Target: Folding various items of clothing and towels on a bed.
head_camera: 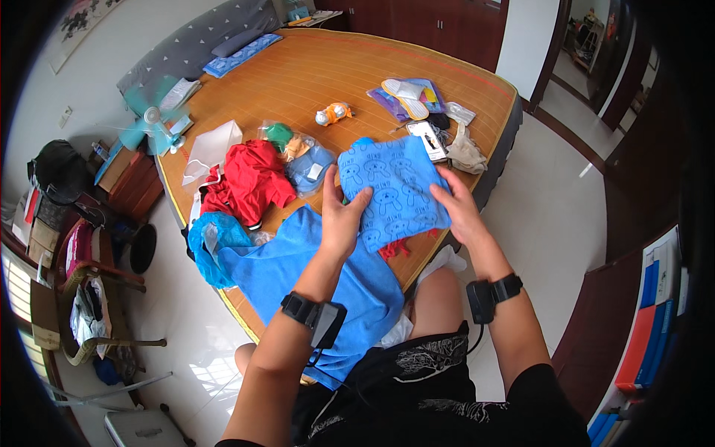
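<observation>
A blue towel (391,193), printed with rabbit faces and lettering and folded into a rough square, is held up over the bed's near edge. My left hand (343,215) grips its left side, thumb on the printed face. On the opposite side, my right hand (461,207) pinches the right edge between thumb and fingers. A larger plain blue cloth (335,274) spreads from the bed towards my lap, below my left forearm. Red strands (394,250) show under the towel's lower edge; what they belong to is hidden.
On the mat-covered bed (268,89) lie a red garment (251,181), a blue plastic bag (215,246), bagged clothing (310,167) and a small orange-and-white toy (334,113). Beyond my right hand are a phone (427,139), a slipper (406,98) and a cream glove-like cloth (466,151). A fan (152,115) spins at left.
</observation>
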The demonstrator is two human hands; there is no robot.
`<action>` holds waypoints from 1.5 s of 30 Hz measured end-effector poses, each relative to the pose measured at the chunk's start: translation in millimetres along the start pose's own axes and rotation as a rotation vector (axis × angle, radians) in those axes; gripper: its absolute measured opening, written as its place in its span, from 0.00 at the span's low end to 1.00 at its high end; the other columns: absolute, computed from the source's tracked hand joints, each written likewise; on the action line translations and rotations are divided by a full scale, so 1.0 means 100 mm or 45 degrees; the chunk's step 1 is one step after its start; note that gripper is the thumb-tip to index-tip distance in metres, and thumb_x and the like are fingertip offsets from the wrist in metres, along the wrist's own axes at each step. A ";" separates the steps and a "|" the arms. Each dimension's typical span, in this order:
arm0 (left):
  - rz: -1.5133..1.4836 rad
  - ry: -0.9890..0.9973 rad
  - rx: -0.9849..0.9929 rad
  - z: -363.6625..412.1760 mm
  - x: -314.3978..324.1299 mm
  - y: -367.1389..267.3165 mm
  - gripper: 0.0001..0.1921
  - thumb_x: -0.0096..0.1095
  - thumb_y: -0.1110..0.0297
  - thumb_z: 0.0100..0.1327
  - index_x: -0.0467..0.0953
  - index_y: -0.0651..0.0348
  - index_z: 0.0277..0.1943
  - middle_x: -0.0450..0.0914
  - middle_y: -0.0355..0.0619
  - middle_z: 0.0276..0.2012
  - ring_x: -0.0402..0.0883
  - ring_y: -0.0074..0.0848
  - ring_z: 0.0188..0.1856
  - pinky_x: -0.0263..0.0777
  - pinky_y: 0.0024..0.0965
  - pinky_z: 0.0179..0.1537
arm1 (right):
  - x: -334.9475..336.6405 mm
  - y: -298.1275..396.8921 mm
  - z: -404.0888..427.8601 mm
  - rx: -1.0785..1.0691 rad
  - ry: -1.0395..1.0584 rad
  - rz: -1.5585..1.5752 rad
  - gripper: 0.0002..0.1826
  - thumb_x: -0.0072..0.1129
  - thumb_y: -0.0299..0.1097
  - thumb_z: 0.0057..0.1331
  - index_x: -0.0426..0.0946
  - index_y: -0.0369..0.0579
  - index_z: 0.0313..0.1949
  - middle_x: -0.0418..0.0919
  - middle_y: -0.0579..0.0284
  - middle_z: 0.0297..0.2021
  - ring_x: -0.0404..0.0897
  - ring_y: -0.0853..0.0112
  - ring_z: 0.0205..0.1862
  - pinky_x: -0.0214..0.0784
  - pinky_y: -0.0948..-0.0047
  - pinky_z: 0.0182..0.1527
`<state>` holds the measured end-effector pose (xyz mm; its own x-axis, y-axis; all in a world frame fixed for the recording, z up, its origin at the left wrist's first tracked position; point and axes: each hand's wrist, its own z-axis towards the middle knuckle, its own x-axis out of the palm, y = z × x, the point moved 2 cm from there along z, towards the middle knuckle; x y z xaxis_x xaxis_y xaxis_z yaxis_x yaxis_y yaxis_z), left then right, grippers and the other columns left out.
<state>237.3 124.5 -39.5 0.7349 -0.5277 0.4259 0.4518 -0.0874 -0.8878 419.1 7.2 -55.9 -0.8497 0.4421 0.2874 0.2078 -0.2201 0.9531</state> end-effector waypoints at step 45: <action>2.054 0.355 0.171 0.15 0.07 0.79 0.34 0.52 0.49 0.61 0.54 0.48 0.68 0.41 0.53 0.70 0.41 0.51 0.71 0.43 0.63 0.63 | 0.20 -0.51 0.02 -0.495 0.055 -1.927 0.27 0.49 0.46 0.64 0.63 0.57 0.62 0.51 0.51 0.67 0.45 0.51 0.69 0.43 0.42 0.65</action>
<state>285.8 126.8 -103.7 0.3597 -0.1231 -0.9249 -0.5958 0.7326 -0.3292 392.2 29.0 -98.2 -0.1588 0.4289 -0.8893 -0.9485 0.1839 0.2581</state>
